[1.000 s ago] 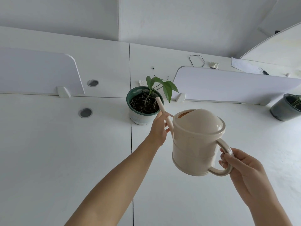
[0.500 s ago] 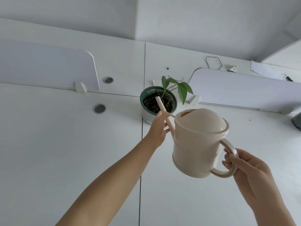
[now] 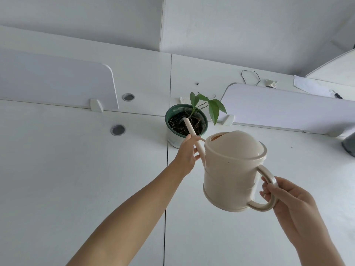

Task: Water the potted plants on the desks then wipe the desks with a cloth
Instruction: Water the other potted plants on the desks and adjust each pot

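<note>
We saw white desks (image 3: 76, 179) joined under a pale wall (image 3: 230, 25), their seams meeting by the potted plant (image 3: 177, 126). It stood at the near desk's back edge, between the left divider (image 3: 57, 83) and the right divider (image 3: 288, 106). The right hand (image 3: 284, 196) curled its fingers round the handle of the beige watering can (image 3: 233, 169), tilted above the desk. The left hand (image 3: 187, 154) pinched the spout (image 3: 189, 127), whose tip hung over the soil. A round grommet (image 3: 118, 129) lay left of the plant, and a grey pot (image 3: 348, 146) showed at the right edge.
</note>
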Motion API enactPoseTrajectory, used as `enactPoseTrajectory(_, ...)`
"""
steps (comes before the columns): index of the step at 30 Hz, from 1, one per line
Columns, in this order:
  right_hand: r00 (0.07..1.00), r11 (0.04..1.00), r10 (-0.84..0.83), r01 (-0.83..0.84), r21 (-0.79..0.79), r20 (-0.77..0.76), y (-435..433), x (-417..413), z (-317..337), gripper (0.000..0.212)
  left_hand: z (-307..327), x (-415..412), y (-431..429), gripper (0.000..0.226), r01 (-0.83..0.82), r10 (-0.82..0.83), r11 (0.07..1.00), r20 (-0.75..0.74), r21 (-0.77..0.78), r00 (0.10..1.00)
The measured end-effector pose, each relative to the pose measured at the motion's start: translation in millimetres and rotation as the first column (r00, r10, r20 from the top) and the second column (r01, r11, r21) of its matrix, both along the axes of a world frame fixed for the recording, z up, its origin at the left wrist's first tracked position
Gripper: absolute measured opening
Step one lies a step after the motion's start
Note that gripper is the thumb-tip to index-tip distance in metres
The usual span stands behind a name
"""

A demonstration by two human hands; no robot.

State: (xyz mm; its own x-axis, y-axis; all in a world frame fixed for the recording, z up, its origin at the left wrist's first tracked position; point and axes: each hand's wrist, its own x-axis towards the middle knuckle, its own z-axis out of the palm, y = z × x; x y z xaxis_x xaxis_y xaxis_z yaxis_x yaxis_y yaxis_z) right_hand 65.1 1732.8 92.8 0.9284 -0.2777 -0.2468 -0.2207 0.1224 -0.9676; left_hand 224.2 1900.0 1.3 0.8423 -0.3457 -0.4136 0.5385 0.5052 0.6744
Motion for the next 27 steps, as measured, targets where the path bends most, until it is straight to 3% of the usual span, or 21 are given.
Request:
enactPoseTrajectory(5, 0.996, 0.995, -0.092, 0.092, -0.046, -0.011, -9.3, -15.2, -3.6, 0.032, -3.5, -8.6, -12.7, 0.017, 0.060, -0.060, 0.998, 0.007, -0.010, 0.998)
enactPoseTrajectory(8, 0.992, 0.991, -0.129, 0.128, -0.048, -0.016, -12.7, -24.6, -4.7, 0.031, -2.3, -12.0, -19.5, 0.003, 0.118, -0.118, 0.993, 0.012, 0.002, 0.993)
enactPoseTrajectory(17, 0.982, 0.981, -0.186, 0.184, -0.057, -0.030, -20.1, -51.2, -15.2, 0.025, -10.8, -34.1, -26.1, 0.015, 0.175, -0.175, 0.978, -0.004, 0.110, 0.984)
enactPoseTrajectory(21, 0.977, 0.977, -0.209, 0.207, -0.045, -0.034, -23.6, -60.8, -30.0, 0.033, -18.4, -53.4, -13.7, 0.028, 0.159, -0.157, 0.978, -0.026, 0.133, 0.987)
enactPoseTrajectory(27, 0.964, 0.970, -0.235, 0.241, 0.033, -0.128, -29.6, -61.4, -76.0, 0.037, -29.4, -85.9, 17.3, 0.016, 0.036, -0.021, 0.989, -0.105, 0.143, 0.994)
